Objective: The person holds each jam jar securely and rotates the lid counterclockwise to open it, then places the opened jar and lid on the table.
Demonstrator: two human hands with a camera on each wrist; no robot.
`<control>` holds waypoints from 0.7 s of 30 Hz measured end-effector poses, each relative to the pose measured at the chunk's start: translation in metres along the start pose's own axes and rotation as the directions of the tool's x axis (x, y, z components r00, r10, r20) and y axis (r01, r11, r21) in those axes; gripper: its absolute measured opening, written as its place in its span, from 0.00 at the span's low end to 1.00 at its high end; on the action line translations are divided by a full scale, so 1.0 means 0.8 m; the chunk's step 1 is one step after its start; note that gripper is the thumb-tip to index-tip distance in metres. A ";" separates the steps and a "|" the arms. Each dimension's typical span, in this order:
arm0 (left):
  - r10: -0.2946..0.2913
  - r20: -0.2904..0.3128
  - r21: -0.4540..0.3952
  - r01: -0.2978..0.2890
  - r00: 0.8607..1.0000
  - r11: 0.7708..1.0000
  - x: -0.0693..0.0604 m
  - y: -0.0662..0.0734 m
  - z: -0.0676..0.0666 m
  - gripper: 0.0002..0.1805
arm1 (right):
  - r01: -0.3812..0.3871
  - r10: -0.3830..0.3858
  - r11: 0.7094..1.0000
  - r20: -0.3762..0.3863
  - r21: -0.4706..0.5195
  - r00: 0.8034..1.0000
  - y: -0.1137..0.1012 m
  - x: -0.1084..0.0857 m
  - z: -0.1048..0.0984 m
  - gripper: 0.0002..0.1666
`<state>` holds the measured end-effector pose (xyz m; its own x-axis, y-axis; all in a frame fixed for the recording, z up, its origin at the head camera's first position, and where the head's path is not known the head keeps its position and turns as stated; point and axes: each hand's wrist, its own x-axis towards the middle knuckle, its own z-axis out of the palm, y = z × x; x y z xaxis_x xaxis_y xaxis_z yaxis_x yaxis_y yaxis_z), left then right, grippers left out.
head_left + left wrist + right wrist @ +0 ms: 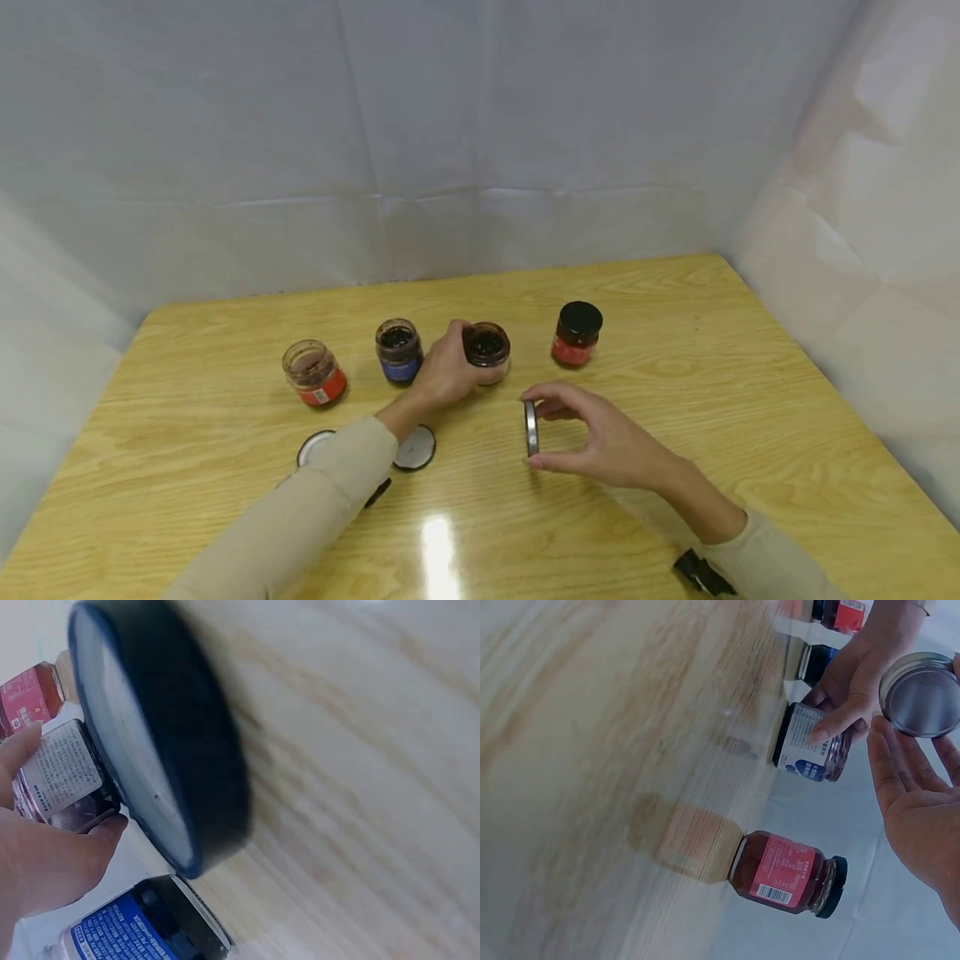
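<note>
Around an uncapped glass jar (491,358) of dark contents my left hand (444,371) curls its fingers and thumb; the jar stands upright on the table. A white label with some blue on this jar (804,739) shows in the right wrist view. Nearer to me, my right hand (600,437) pinches a round metal lid (532,429) by its rim, thumb below and fingers above. The lid is held on edge above the table, apart from the jar. Its silvery inner face (924,701) appears in the right wrist view.
Left of the held jar stand an open blue-labelled jar (400,358) and an open red-labelled jar (318,383). A black-capped red jar (576,335) stands to the right. Two lids lie inside up, one lid (416,448) beside my left sleeve, another lid (313,444) partly behind it.
</note>
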<state>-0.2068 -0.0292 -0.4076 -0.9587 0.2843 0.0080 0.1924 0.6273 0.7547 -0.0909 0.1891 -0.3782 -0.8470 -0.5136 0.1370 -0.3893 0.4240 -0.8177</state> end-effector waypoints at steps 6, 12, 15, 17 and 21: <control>0.007 -0.016 0.004 -0.007 1.000 1.000 -0.004 0.000 -0.001 0.51 | 0.001 -0.001 1.000 0.000 0.001 1.000 0.002 0.002 0.001 0.36; 0.075 -0.051 0.038 -0.073 0.996 0.997 -0.015 0.007 -0.007 0.55 | -0.002 0.002 1.000 -0.002 0.006 1.000 0.002 0.002 0.002 0.36; 0.148 -0.057 0.073 -0.144 0.987 0.987 -0.025 0.012 -0.012 0.52 | -0.001 0.001 1.000 -0.001 0.013 1.000 0.004 0.002 0.001 0.36; 0.185 -0.062 0.092 -0.179 0.981 0.980 -0.032 0.015 -0.015 0.51 | 0.006 -0.006 1.000 -0.004 0.024 1.000 0.005 0.003 0.001 0.36; 0.257 -0.071 0.145 -0.245 0.964 0.959 -0.048 0.017 -0.020 0.50 | 0.017 -0.016 0.998 -0.012 0.062 1.000 0.009 0.005 0.002 0.36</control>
<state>-0.1706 -0.0433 -0.3868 -0.8896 0.3833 0.2484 0.4494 0.6370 0.6263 -0.0969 0.1892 -0.3844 -0.8449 -0.5114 0.1571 -0.3804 0.3678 -0.8485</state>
